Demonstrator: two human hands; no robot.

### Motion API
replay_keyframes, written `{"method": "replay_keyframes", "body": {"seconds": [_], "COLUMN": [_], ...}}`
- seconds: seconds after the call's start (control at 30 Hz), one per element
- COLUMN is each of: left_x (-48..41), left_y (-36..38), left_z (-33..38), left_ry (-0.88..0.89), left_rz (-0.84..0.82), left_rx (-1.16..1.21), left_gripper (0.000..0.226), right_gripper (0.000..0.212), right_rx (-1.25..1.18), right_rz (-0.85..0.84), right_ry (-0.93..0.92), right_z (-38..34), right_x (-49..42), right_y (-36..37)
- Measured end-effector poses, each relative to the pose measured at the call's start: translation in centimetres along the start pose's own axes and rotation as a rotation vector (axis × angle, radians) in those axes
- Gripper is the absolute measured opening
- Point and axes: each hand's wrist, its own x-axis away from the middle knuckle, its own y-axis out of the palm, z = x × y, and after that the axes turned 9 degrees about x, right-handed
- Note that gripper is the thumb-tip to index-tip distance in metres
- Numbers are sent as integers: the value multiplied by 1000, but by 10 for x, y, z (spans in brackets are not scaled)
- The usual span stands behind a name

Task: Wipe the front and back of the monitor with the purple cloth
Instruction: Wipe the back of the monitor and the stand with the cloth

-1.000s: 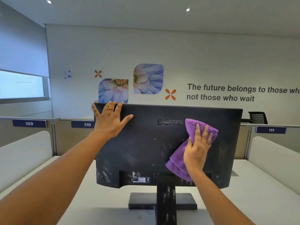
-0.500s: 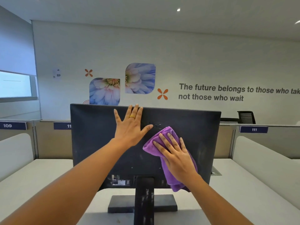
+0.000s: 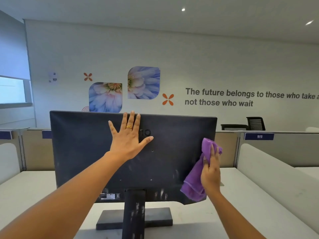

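Grey lettering on the back wall, at the right of the frame, reads "The future belongs to those who take a… not those who wait"; the first line is cut off by the frame edge. Below it a dark blue sign on a partition reads "111". Two rounded flower pictures hang on the wall at centre.

The monitor fills the middle of the frame with its matt black plastic back to the camera, dusty and smeared with pale marks. Only the raised logo's last letters show beside the thumb. A small white label sits low on the back, its print too small to read. A flat black stand runs down to a rectangular base on the pale desk.

The left hand lies flat on the upper middle of the monitor's back, fingers straight and spread, their tips reaching the top edge, thumb out to the right. It holds nothing. A gold ring sits on one finger.

The right hand is at the monitor's right edge, seen side-on, its fingers close together and nearly straight, pressing the purple cloth against the panel; its thumb is hidden. The soft, fuzzy cloth bunches above the fingertips and hangs in folds to the lower right corner.
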Motion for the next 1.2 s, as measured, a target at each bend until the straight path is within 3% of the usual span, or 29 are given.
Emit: {"method": "replay_keyframes", "body": {"seconds": [0.13, 0.27, 0.5, 0.73, 1.0, 1.2], "left_x": [0, -1, -3, -2, 0, 0], "left_y": [2, 5, 8, 8, 8, 8], "left_z": [1, -2, -1, 2, 0, 0], "left_ry": [-11, 2, -1, -4, 3, 3], "left_rz": [2, 19, 36, 35, 36, 34], "left_rx": [10, 9, 11, 10, 7, 9], "left_gripper": [90, 103, 107, 110, 110, 110], "right_gripper": [55, 53, 47, 60, 52, 56], "right_rx": [61, 91, -28, -41, -84, -64], "right_rz": [55, 126, 44, 65, -139, -123], "right_ry": [-207, -276, -170, -183, 229, 87], "right_z": [-15, -37, -66, -10, 44, 41], "right_x": [8, -18, -82, 0, 89, 76], "right_y": [10, 8, -21, 8, 21, 13]}}
